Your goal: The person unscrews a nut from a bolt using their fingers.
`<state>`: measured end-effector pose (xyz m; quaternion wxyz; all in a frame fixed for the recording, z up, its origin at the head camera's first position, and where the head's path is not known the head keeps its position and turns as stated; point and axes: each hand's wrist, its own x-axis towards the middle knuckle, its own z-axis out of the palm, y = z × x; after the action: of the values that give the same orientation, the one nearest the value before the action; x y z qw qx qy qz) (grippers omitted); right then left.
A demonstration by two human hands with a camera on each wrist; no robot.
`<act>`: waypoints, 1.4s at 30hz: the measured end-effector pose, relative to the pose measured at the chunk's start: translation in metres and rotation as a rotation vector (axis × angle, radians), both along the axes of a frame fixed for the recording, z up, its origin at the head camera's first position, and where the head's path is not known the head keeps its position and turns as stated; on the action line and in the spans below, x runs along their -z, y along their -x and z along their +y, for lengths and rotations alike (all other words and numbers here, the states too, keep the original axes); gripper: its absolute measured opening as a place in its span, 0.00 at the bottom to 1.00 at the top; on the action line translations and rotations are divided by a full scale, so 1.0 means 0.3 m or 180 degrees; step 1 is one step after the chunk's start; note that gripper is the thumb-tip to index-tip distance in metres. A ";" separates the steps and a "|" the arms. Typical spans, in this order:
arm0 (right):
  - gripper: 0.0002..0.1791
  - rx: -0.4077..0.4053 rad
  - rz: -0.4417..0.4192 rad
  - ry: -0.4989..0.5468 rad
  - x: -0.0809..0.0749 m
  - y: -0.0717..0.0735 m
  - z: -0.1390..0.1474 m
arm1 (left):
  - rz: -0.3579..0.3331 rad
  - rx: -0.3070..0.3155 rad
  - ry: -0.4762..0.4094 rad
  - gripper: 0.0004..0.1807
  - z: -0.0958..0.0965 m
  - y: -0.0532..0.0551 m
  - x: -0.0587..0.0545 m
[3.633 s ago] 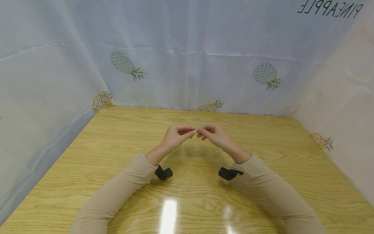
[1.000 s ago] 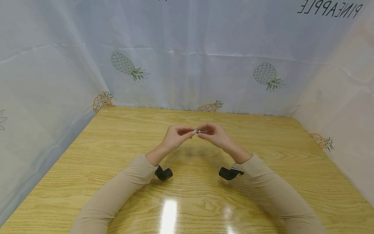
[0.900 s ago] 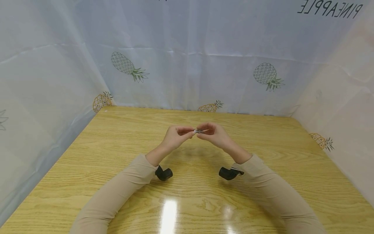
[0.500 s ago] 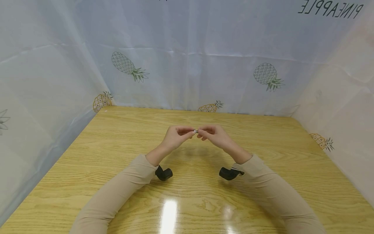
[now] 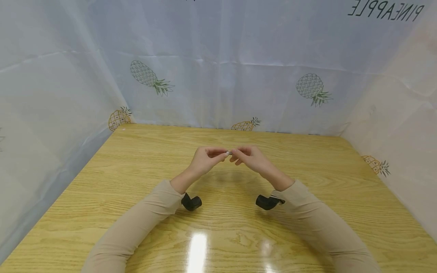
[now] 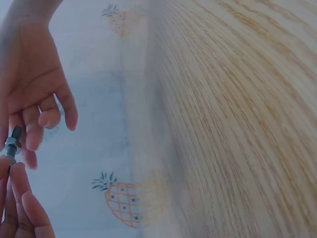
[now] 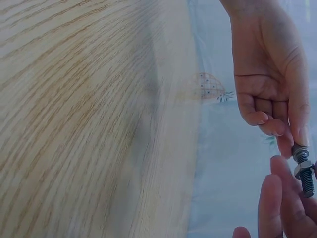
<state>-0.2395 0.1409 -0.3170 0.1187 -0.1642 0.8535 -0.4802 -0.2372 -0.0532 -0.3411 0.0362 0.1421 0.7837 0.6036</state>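
Above the middle of the table, my left hand (image 5: 203,160) pinches the head end of a small metal bolt (image 5: 229,152) between thumb and fingers. The right wrist view shows a hex nut (image 7: 303,169) partway along the dark threaded shank (image 7: 307,185), with a washer-like ring near the head. My right hand (image 5: 255,159) has its thumb and a fingertip at the nut, pinching it, while its other fingers hang loosely. In the left wrist view the nut (image 6: 12,142) sits between that hand's digits, and the thread tip points toward its palm. Fingers partly hide the bolt.
A wood-grain table (image 5: 218,212) lies under both forearms. A pale curtain (image 5: 218,87) printed with pineapples encloses its back and sides. Black wrist mounts (image 5: 192,203) stick out from the sleeve cuffs.
My right fingers spread apart from the bolt about a second ago, uncovering the nut and shank, and have since come back together at the nut. My left hand has kept its pinch.
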 end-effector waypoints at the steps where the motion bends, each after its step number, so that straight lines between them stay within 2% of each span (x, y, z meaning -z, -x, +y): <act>1: 0.23 0.0003 -0.0025 -0.0014 0.000 0.000 -0.001 | -0.0003 -0.0003 0.0008 0.16 -0.001 0.000 0.000; 3: 0.21 0.0027 -0.0043 -0.0006 0.000 0.000 -0.002 | 0.0000 -0.0002 0.0003 0.16 -0.001 0.000 0.000; 6: 0.18 0.0047 0.0079 0.0022 0.004 0.001 -0.003 | 0.0025 0.0010 -0.0050 0.16 -0.001 0.000 0.000; 11: 0.20 0.0021 0.0255 0.0140 0.006 -0.001 -0.003 | 0.0024 0.0016 -0.0130 0.15 0.000 0.001 0.000; 20: 0.22 0.0033 0.0023 0.0039 -0.001 0.003 -0.003 | -0.0024 -0.0025 -0.0063 0.15 -0.002 0.001 0.000; 26: 0.17 0.0040 0.0141 0.0100 -0.002 -0.002 -0.004 | 0.0011 0.0006 -0.0125 0.15 -0.002 0.002 0.001; 32: 0.23 0.0013 0.0193 0.0135 -0.002 -0.003 -0.004 | -0.0027 -0.0012 -0.0119 0.15 0.000 0.001 -0.001; 39: 0.24 -0.0071 -0.0037 -0.0003 -0.007 -0.003 -0.002 | 0.0003 0.0002 -0.0075 0.15 -0.004 0.000 -0.003; 42: 0.21 -0.0038 -0.0016 -0.0021 -0.007 -0.004 -0.004 | 0.0027 -0.0002 -0.0074 0.15 -0.005 0.001 -0.004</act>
<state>-0.2385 0.1397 -0.3150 0.1243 -0.1678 0.8537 -0.4771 -0.2376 -0.0547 -0.3398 0.0311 0.1448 0.7768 0.6121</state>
